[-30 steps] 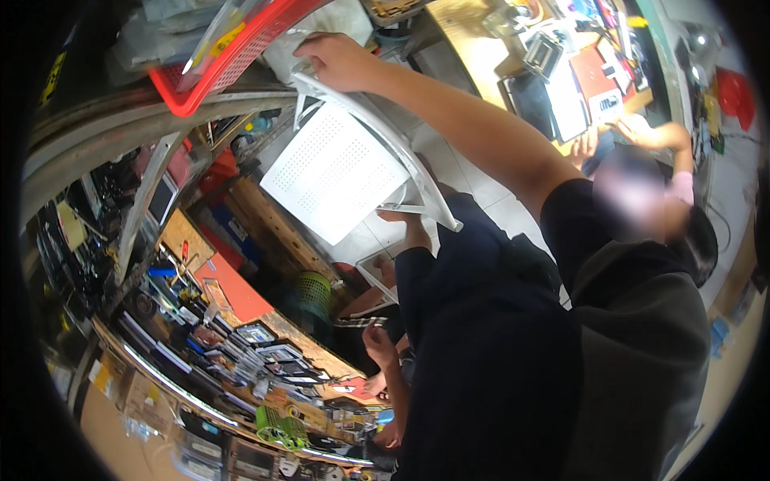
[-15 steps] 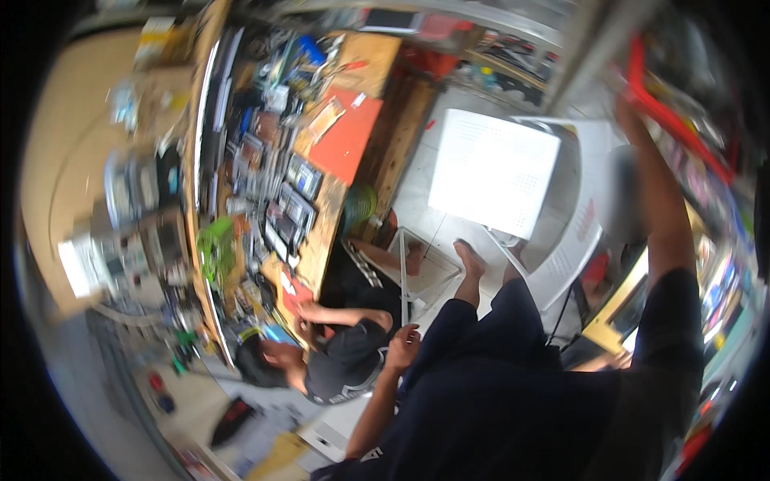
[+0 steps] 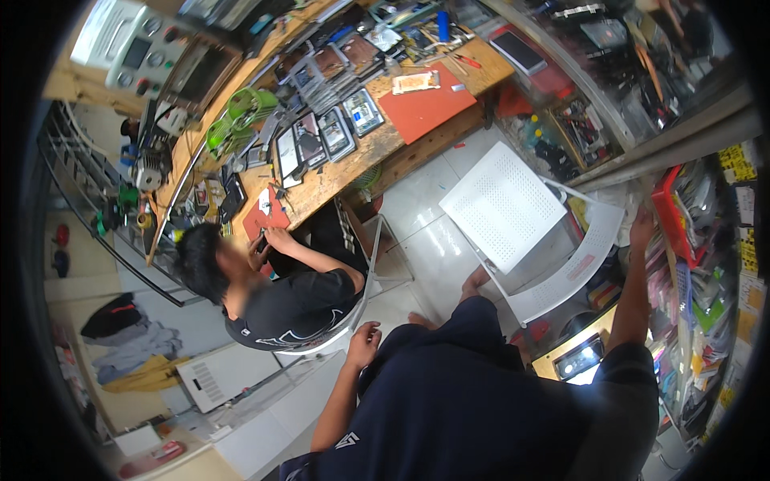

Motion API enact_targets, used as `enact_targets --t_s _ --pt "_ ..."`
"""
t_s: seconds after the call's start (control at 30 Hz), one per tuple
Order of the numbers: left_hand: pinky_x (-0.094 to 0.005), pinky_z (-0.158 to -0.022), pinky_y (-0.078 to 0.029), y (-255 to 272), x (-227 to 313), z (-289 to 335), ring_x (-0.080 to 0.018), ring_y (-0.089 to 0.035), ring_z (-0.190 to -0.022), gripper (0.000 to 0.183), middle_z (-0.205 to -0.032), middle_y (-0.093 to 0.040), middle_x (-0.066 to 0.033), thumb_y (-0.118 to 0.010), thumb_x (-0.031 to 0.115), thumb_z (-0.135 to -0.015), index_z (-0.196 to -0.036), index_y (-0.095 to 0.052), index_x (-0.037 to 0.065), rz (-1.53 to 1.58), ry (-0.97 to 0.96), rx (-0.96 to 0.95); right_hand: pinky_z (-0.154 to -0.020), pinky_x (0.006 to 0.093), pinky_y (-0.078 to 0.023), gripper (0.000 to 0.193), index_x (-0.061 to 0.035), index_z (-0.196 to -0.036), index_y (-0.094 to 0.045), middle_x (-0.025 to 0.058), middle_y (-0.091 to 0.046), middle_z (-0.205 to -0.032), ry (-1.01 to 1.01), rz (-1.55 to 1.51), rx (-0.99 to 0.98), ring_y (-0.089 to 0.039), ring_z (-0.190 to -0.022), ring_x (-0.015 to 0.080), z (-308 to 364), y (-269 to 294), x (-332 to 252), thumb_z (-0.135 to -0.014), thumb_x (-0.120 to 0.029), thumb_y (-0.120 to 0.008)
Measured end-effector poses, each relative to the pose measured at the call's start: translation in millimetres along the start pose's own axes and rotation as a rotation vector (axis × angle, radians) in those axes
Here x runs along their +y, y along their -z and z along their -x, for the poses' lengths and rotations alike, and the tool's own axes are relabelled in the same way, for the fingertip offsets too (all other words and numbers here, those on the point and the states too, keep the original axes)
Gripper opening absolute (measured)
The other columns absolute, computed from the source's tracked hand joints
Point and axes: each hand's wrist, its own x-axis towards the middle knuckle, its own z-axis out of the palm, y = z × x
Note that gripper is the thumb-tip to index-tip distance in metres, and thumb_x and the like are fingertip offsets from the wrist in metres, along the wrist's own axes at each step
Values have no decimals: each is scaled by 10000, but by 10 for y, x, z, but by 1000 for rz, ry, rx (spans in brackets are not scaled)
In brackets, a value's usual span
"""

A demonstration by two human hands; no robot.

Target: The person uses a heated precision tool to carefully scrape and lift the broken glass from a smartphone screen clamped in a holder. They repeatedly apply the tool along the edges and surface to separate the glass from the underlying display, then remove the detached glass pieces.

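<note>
My left hand (image 3: 365, 345) hangs beside my dark shorts with its fingers curled in and nothing visible in them. It is close to the white chair back behind the seated person. My right arm stretches far out to the right. At its end my right hand (image 3: 641, 230) is beside a red tray (image 3: 667, 216) filled with small plastic packets. Its fingers look extended, and I see nothing held; whether they touch the tray I cannot tell. Between my legs and the workbench stands a white perforated chair (image 3: 505, 207), its curved backrest (image 3: 573, 268) below my right forearm.
A person (image 3: 297, 297) in black sits at the wooden workbench (image 3: 385, 144), hands over an orange mat. Opened phones, tablets (image 3: 335, 135) and tools cover the bench. Shelves of packets (image 3: 706, 305) line the right. A lit phone (image 3: 579, 358) lies near my right side.
My view has turned and grown sharper; the bench and seated person appear shifted. My right hand appears lower in the picture, still beside the red tray. My left hand still hangs with curled fingers.
</note>
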Motion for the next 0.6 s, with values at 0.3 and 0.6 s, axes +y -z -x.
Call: enact_targets --t_s 0.3,0.6 --pt "-329 -800 -573 -677 -2385 1107 -165 -684 -881 300 -1012 -732 -77 -661 166 -1009 -1272 -672 21 708 349 258 -731 246 -489 309 -69 -1333 -599 9 -600 -913 231 -769 -31 -563 -796 87 2818 -21 -3271 -1024 -57 -592" --pt "-290 -831 -539 89 -3538 1742 -126 -653 -893 259 -984 -712 -58 -653 200 -1045 -1225 -702 21 846 156 756 -690 330 -510 217 -65 -1110 -701 40 -651 -826 991 -491 -1588 -597 -742 136 7231 725 -5779 -1077 -262 -615"
